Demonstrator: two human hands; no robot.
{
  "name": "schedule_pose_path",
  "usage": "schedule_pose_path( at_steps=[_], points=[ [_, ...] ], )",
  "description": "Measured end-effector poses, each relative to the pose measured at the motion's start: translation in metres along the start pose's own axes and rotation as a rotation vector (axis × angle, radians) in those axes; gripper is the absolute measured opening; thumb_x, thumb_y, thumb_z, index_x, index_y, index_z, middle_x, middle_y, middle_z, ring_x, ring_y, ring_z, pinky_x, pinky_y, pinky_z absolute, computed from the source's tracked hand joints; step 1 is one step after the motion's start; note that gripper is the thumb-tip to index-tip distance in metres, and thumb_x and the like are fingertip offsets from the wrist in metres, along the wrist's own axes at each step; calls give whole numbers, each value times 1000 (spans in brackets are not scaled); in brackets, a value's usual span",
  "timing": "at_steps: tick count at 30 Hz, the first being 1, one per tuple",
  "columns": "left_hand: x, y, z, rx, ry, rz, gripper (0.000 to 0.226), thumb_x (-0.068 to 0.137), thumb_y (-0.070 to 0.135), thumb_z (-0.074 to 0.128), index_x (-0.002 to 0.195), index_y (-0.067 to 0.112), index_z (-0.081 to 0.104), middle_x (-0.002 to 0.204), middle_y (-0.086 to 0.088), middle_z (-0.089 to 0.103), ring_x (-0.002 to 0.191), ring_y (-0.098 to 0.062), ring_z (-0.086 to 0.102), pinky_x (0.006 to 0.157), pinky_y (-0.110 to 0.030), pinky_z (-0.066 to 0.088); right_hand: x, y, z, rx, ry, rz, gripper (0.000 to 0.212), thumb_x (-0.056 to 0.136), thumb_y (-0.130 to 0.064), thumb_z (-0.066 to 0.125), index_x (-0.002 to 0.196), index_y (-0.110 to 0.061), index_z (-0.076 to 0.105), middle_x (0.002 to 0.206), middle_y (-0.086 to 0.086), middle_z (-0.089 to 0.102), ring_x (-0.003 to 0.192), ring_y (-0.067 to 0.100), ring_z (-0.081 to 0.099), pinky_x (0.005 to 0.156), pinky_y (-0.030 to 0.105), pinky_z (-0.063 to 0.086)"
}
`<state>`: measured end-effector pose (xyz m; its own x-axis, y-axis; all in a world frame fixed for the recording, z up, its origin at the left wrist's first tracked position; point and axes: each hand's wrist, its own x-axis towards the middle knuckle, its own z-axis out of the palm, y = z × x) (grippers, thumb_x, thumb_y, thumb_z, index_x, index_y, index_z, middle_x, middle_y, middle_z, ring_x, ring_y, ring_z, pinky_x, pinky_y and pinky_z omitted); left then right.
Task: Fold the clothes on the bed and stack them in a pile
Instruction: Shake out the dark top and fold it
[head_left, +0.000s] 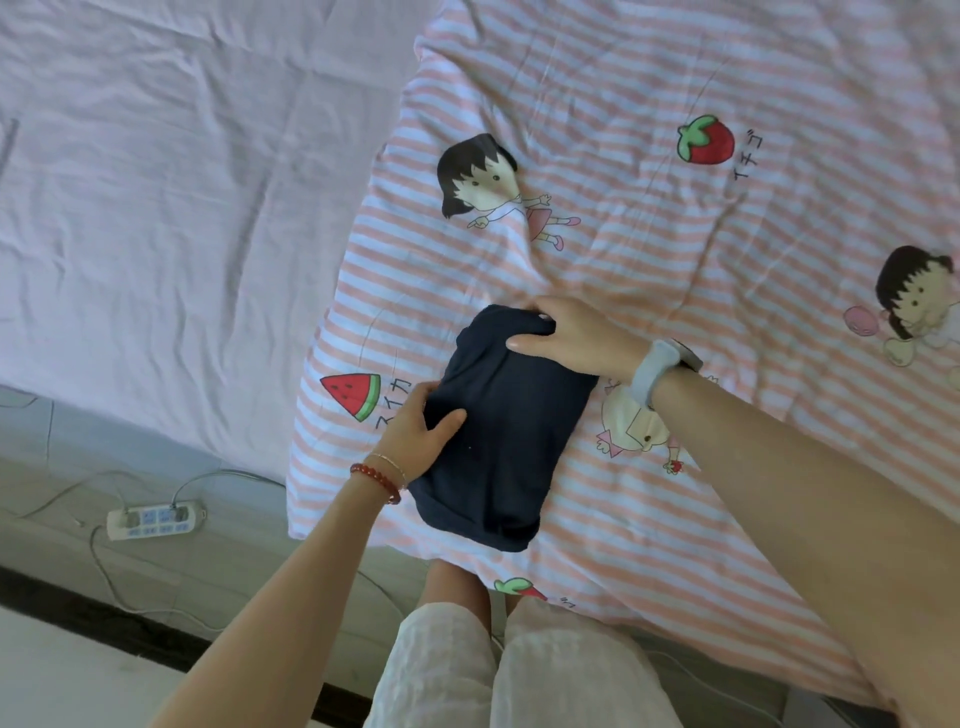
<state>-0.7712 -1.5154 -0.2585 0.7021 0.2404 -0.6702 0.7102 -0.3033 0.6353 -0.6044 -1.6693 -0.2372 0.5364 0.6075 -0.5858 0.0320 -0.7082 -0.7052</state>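
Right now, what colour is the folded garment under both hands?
Dark navy blue, plain with no print; the folded garment shows clearly in the head view.

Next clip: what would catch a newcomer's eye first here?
A folded dark navy garment lies mid-frame on the pink-striped cartoon quilt. The left hand grips its left edge; the right hand, with a watch on its wrist, holds its far corner. A power strip lies on the floor at lower left.
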Motion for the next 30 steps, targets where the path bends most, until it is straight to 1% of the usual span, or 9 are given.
schedule_pose_path(
  at_steps=[4,7,9,10,14,18,21,25,30],
  points=[
    [13,41,-21,-41,-176,82,21,86,24,64,106,28,56,97,11,61,92,-8,58,83,-20,48,-47,28,-23,320,157,59,10,86,-34,62,92,-26,59,94,-9,63,88,6,59,75,24,44],
    [34,73,-18,148,166,149,34,86,27,63,118,20,55,108,0,57,102,-19,56,93,-37,45,-71,60,-22,350,409,195,8,89,-31,59,95,-28,55,93,-16,59,83,5,57,65,18,39],
    [37,80,-9,152,426,115,40,87,26,60,124,14,51,122,-8,51,112,-25,51,97,-43,41,-79,76,-14,281,470,304,16,91,-26,56,106,-18,54,96,-8,56,86,14,54,64,22,39],
    [34,77,-3,96,479,68,45,87,28,60,127,12,48,127,-12,47,116,-27,48,98,-42,40,-81,83,-10,268,472,333,19,92,-26,55,108,-16,53,97,-4,55,89,18,54,66,26,40],
    [16,43,21,-138,384,-202,67,84,37,64,137,7,35,132,-14,43,119,-27,46,102,-41,39,-78,88,-5,373,517,332,29,92,-39,50,115,-21,51,101,-12,52,95,12,51,73,22,39],
    [16,24,27,-276,313,-333,57,86,43,60,125,7,40,107,-4,53,94,-20,51,78,-31,43,-67,86,-7,377,498,355,39,94,-41,45,125,-17,50,110,-7,52,101,14,49,86,30,39],
    [17,22,35,-290,249,-304,53,90,43,53,125,6,39,103,-3,51,90,-19,49,73,-30,39,-64,85,-8,398,479,366,30,95,-39,45,115,-18,52,106,-5,54,98,16,50,87,33,41],
    [20,28,47,-362,302,-235,33,95,38,47,108,8,41,89,8,49,80,-9,48,64,-23,36,-67,81,-3,407,542,333,15,95,-33,47,100,-19,48,89,-13,52,82,9,50,66,23,39],
    [16,36,46,-388,384,-101,18,93,26,53,90,12,43,79,7,48,71,-2,47,57,-10,37,-74,70,11,410,704,248,8,94,-26,50,100,-20,50,89,-16,53,81,0,50,70,13,39]
  ],
)
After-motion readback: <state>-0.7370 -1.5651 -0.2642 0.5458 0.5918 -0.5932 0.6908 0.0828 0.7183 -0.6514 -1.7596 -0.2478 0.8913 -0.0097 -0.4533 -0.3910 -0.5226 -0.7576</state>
